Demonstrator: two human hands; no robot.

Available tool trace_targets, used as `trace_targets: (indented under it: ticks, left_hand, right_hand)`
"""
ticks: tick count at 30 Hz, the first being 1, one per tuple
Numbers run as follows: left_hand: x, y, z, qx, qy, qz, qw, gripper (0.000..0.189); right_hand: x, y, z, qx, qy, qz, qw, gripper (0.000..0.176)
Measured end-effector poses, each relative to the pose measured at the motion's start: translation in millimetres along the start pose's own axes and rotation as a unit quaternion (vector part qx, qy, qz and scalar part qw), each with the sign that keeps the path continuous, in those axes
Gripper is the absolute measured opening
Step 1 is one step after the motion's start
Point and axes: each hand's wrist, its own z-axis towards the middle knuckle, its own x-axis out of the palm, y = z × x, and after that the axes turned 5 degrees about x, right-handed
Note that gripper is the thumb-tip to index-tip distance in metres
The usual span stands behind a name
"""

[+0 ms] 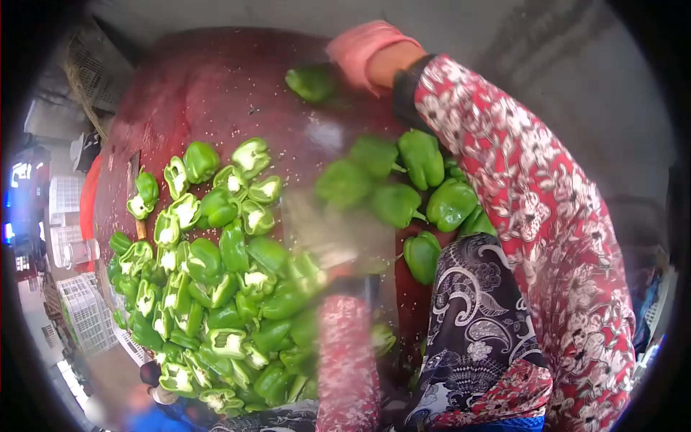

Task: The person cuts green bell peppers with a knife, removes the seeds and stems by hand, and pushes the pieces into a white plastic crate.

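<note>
My right hand [363, 56], in a pink glove, is at the far edge of a dark red table [288, 50]. A whole green pepper [309, 83] is right beside it; the fingers are bent out of sight. My left hand [320, 234], pale and smeared by motion, is over the middle of the table, between the cut peppers and the whole ones; what it holds, if anything, is too blurred to tell. On the left lies a large pile of cut green peppers [227, 342] with white insides. Several whole peppers [421, 158] lie near my right sleeve.
White plastic crates [86, 309] stand on the floor at the left. A clear container [80, 252] is near them. Part of another person in blue [155, 419] shows at the bottom left. Patterned dark cloth [479, 324] covers my lap at the table's near edge.
</note>
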Motion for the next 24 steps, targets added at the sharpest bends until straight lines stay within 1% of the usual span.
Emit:
trace_targets:
  ticks: [1,4,5,6,7,8,9,10,11,12,13,14,15,16,17,19,20,21,22,23,24]
  left_hand:
    - [4,-1,-1,-0.001,0.000,0.008,1.000,0.087]
    - [20,0,1,-0.022,-0.027,-0.147,0.988,0.081]
    - [19,7,5,-0.028,-0.029,-0.145,0.989,0.081]
    - [19,16,8,0.041,-0.044,-0.200,0.978,0.079]
    - [17,20,10,0.110,-0.056,-0.257,0.959,0.077]
    - [21,22,11,0.111,-0.050,-0.260,0.958,0.077]
    - [29,22,13,0.134,-0.066,-0.363,0.920,0.074]
    - [35,20,11,0.158,-0.081,-0.463,0.868,0.071]
    - [23,20,10,0.168,-0.076,-0.467,0.865,0.071]
    - [0,24,13,0.178,-0.023,-0.425,0.887,0.068]
    - [-18,28,13,0.187,0.028,-0.376,0.907,0.064]
    - [-24,25,11,0.191,0.025,-0.367,0.910,0.060]
    - [-16,25,9,0.197,0.026,-0.362,0.911,0.060]
    - [-5,24,9,0.211,-0.002,-0.398,0.893,0.060]
    - [3,25,10,0.225,-0.028,-0.433,0.872,0.060]
    - [12,30,13,0.247,-0.024,-0.431,0.868,0.060]
    - [15,33,16,0.260,-0.007,-0.467,0.845,0.065]
    - [15,35,18,0.272,0.011,-0.502,0.821,0.069]
    - [15,37,19,0.274,0.006,-0.501,0.821,0.069]
    - [10,36,19,0.265,0.027,-0.560,0.784,0.075]
    - [5,36,19,0.257,0.050,-0.617,0.742,0.081]
  right_hand:
    - [3,-8,-13,-0.016,0.030,0.001,0.999,0.035]
    - [-16,-33,-60,-0.084,0.111,-0.001,0.990,0.029]
    - [-31,-42,-74,-0.102,0.135,-0.008,0.986,0.027]
    - [-49,-45,-87,-0.117,0.162,-0.017,0.980,0.026]
    - [-76,-35,-108,-0.118,0.163,-0.021,0.979,0.026]
    - [-106,-18,-137,-0.056,0.172,-0.036,0.983,0.028]
    - [-119,-11,-156,0.010,0.183,-0.051,0.982,0.030]
    - [-106,-15,-164,0.023,0.190,-0.051,0.980,0.030]
    - [-82,-18,-170,0.025,0.169,-0.025,0.985,0.034]
    - [-62,-22,-175,0.025,0.145,0.003,0.989,0.037]
    - [-47,-26,-181,0.032,0.148,0.006,0.988,0.037]
    - [-36,-27,-187,0.036,0.143,0.042,0.988,0.041]
    - [-29,-27,-193,0.040,0.136,0.079,0.987,0.044]
    - [-29,-30,-201,0.060,0.171,0.091,0.979,0.048]
    - [-24,-34,-211,0.065,0.173,0.097,0.978,0.048]
    - [-13,-41,-226,0.034,0.086,0.145,0.985,0.050]
    - [-3,-45,-231,0.035,0.082,0.149,0.985,0.050]
    - [11,-47,-234,0.042,0.062,0.180,0.981,0.050]
    - [21,-48,-236,0.047,0.042,0.211,0.975,0.049]
    - [22,-47,-237,0.048,0.038,0.212,0.975,0.049]
    - [21,-43,-235,0.085,0.093,0.213,0.969,0.047]
